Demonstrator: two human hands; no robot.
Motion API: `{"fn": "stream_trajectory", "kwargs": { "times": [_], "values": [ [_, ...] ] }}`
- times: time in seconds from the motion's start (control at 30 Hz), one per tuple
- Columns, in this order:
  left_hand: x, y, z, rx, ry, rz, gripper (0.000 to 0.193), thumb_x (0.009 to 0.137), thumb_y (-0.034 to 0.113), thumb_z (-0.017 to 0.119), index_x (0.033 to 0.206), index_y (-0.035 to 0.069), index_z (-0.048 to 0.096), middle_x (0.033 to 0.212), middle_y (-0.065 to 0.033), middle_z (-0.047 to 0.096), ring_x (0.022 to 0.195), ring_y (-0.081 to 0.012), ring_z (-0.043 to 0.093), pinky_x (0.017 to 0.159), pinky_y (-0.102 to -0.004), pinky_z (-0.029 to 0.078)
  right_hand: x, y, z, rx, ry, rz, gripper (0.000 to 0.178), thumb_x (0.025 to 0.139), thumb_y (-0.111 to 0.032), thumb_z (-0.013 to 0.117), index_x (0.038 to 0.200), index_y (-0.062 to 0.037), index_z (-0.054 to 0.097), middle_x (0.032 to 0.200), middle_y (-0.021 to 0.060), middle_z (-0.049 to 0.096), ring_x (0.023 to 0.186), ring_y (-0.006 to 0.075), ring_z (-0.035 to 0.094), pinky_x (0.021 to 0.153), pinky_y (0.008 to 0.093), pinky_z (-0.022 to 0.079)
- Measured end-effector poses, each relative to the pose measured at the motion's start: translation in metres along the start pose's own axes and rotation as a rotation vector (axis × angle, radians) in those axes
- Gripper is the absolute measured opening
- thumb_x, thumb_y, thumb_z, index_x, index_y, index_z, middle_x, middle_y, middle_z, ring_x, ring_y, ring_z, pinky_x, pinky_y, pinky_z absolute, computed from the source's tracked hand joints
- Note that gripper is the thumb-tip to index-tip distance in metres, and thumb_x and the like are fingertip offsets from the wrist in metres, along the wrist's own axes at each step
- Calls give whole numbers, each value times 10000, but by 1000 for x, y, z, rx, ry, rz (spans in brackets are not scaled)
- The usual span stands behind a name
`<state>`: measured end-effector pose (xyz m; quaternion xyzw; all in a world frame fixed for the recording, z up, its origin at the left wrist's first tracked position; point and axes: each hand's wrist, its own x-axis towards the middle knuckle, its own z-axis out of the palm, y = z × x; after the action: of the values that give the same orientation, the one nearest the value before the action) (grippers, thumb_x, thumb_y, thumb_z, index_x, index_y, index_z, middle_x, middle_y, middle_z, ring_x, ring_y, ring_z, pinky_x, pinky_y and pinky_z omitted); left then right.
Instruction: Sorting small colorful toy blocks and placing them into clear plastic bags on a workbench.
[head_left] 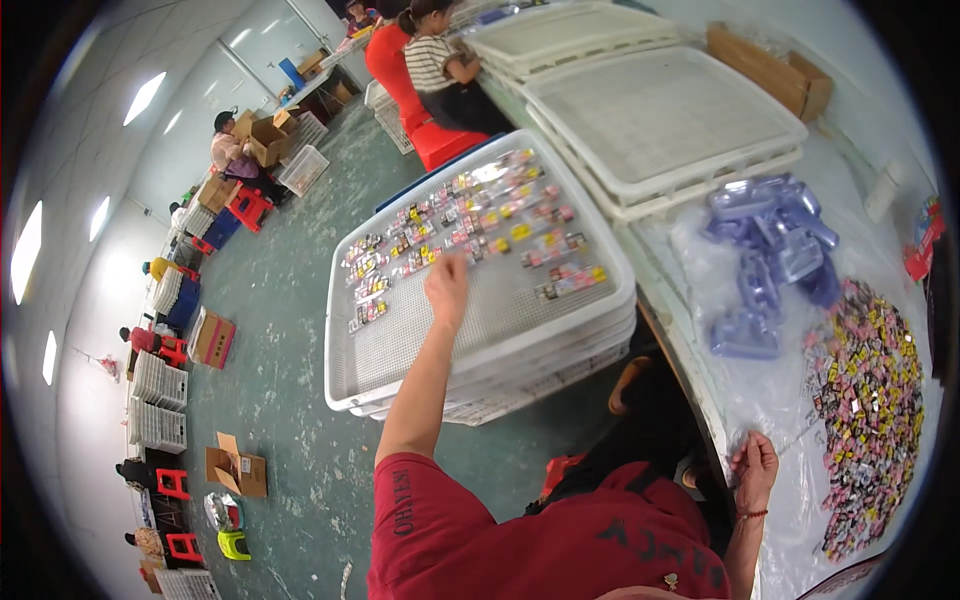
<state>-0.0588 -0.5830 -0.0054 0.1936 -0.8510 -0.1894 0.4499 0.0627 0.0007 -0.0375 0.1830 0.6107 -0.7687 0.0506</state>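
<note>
My left hand is stretched out over a white mesh tray, its fingers curled together and a little blurred. What they hold, if anything, is hidden. Rows of small clear packs with pink, yellow and black pieces cover the tray's far part, just beyond that hand. At the edge of the plastic-covered table, my right hand has its fingers pinched together; any thing between them is too small to make out. A wide pile of small pink, yellow and black pieces lies to its right.
Clear bluish plastic shells are heaped on the table beyond my right hand. Stacked white trays and a cardboard box stand farther back. A person in a striped top sits beyond my tray stack. Cartons and red stools line the left floor.
</note>
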Motion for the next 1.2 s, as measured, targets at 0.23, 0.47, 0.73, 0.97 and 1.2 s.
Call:
{"fn": "stream_trajectory", "kwargs": {
  "times": [0.23,0.47,0.73,0.97,1.2],
  "values": [
    [-11,33,6,-20,-455,37,268,886,280,595,818,36,683,775,-200,659,720,-385,640,639,-461,498,0,-1,2,22,-25,-24,146,961,-175,563,1030,-56,611,756,-12,563,598,68,536,518,208,446],
    [-5,28,21,58,-501,-12,308,885,338,570,890,53,687,823,-218,662,798,-388,648,714,-466,503,-4,5,-6,39,-16,-44,161,959,-183,570,1044,-54,618,757,-13,567,605,65,540,525,204,448],
    [2,26,21,116,-515,-10,295,876,325,576,944,59,682,851,-215,670,821,-388,651,733,-468,507,-11,-2,-9,60,-46,-91,167,963,-182,562,1052,-53,619,760,-7,562,613,71,532,531,210,445],
    [2,80,13,70,-384,272,204,856,254,626,910,67,687,816,-183,665,767,-365,643,708,-467,507,-15,-4,-17,88,-47,-109,183,967,-183,555,1067,-41,612,772,0,556,626,75,530,532,214,440],
    [-31,233,1,-378,-350,674,115,829,94,668,933,45,661,912,-137,655,802,-339,629,670,-418,518,-29,2,-26,114,-16,-126,194,963,-172,555,1084,-27,601,759,9,555,604,82,519,540,215,437]
  ]
}}
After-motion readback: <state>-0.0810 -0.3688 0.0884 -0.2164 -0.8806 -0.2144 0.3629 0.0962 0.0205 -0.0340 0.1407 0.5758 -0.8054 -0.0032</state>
